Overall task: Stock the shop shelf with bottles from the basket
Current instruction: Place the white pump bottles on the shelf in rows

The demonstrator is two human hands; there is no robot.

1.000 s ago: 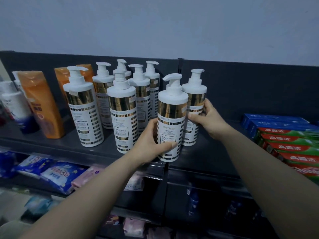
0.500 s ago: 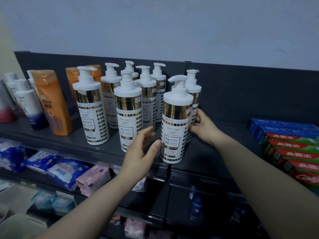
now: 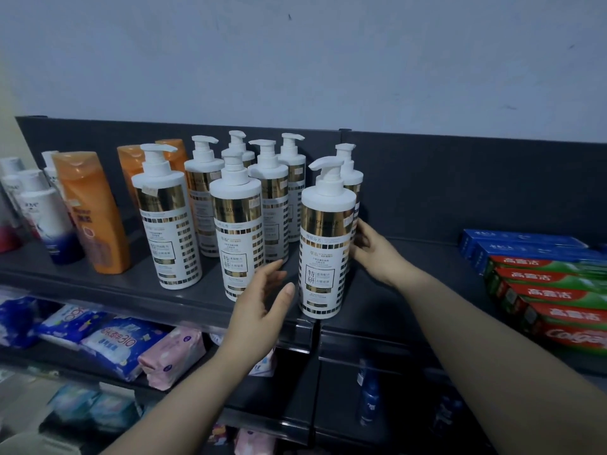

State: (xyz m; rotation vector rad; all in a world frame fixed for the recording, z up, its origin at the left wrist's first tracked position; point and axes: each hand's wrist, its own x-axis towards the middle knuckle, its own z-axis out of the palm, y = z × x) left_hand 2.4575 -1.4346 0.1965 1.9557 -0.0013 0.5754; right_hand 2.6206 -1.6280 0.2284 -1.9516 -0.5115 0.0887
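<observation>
The front bottle (image 3: 326,244) stands at the lip of the shelf (image 3: 427,254), so a knock from either grip could topple it off. The left grip (image 3: 262,307) is spread and empty just beside it. The right grip (image 3: 371,249) touches the rear bottle (image 3: 352,175), fingertips hidden, so whether it clamps I cannot tell.

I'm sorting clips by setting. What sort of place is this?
Most likely a small shop's toiletries aisle: rows of identical white-and-gold pump bottles on a dark tiered shelf, stacked toothpaste boxes at the right, and wrapped hygiene packs on the shelf below.
</observation>
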